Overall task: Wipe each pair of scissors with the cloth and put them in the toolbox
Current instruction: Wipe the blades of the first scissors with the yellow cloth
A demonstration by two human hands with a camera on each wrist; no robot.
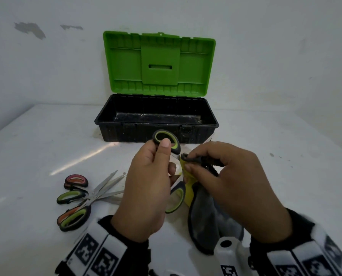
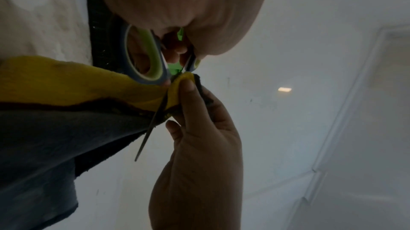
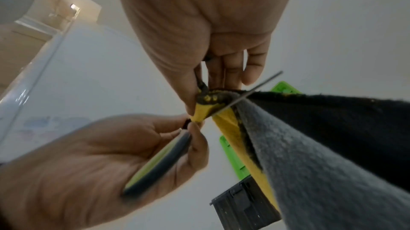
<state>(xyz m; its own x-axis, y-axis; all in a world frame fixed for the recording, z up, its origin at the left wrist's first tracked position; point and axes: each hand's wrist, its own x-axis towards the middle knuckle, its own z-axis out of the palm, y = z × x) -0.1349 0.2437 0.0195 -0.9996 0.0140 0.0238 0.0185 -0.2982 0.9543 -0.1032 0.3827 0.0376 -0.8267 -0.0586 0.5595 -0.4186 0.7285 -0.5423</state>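
Note:
My left hand grips a pair of scissors with black and lime handles, thumb on the upper loop. The scissors are spread; one thin blade sticks out past the cloth. My right hand pinches the grey and yellow cloth around the scissors near the pivot; the cloth hangs down from that pinch. The toolbox stands behind, black tub, green lid upright and open, nothing visible inside. Several more scissors lie in a heap on the table at the left.
The white table runs to a white wall behind the toolbox. The heap of scissors lies close to my left wrist. Tracking-marker bands wrap both wrists.

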